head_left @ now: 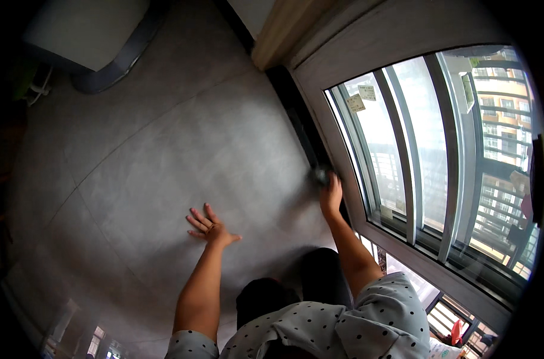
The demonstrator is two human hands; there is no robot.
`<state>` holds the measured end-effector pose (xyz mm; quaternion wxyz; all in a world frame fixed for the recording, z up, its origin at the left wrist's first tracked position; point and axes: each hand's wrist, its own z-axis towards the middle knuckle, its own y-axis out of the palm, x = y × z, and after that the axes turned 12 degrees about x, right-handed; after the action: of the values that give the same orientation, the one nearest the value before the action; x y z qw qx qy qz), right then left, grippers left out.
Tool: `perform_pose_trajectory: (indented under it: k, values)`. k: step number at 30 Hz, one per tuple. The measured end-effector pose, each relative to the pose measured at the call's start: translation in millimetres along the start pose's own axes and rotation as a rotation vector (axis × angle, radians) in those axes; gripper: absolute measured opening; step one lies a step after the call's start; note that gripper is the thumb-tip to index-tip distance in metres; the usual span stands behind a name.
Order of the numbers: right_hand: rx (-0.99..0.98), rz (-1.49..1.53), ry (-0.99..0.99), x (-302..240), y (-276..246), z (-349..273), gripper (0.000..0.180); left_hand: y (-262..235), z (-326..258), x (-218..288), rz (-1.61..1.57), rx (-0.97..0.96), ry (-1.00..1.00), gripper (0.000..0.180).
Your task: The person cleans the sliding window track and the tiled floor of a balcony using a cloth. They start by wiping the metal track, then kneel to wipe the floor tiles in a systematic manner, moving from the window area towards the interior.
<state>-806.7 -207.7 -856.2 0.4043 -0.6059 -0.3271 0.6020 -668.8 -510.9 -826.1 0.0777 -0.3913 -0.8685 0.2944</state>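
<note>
With fingers spread, my left hand (pixel 210 228) is at the grey tiled floor (pixel 164 161), holding nothing. I cannot tell whether its palm rests on the tile. My right hand (pixel 331 194) reaches to the foot of the wall on the right, closed around a small, dark, rounded thing (pixel 321 175). That thing is blurred, and its kind does not show. It sits against the black skirting (pixel 299 128) where floor meets wall.
A sliding window (pixel 397 143) in a pale frame fills the right side, with bars and buildings beyond it. A wooden door frame (pixel 278 42) stands at the far end of the skirting. At the upper left is a pale piece of furniture (pixel 86 30) with a dark base.
</note>
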Motion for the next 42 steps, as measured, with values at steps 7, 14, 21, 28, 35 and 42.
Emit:
perform_pose_trajectory:
  k: [7,14,21,28,35,42]
  values:
    - [0.031,0.057,-0.413,-130.5,85.4,151.6,0.041,6.1,3.6,10.0,0.003,-0.003,-0.024,0.148]
    - [0.031,-0.002,-0.143,-3.2,29.9,13.4,0.049,3.7,-3.5,7.5,-0.001,0.029,-0.004,0.145]
    - [0.091,0.111,0.279,53.4,-36.6,-46.5,0.051,7.9,-0.7,6.6,-0.008,0.062,0.014,0.149]
    - [-0.062,0.365,-0.285,-143.5,42.3,63.8,0.05,4.0,1.2,5.7,-0.019,0.027,0.009,0.146]
    - [-0.214,0.36,-0.915,-280.6,168.8,-5.6,0.049,4.9,6.3,-5.1,-0.127,0.039,0.047,0.142]
    - [-0.429,0.428,-1.265,-324.6,211.7,-132.8,0.043,46.9,19.1,-12.9,-0.167,0.228,0.286,0.115]
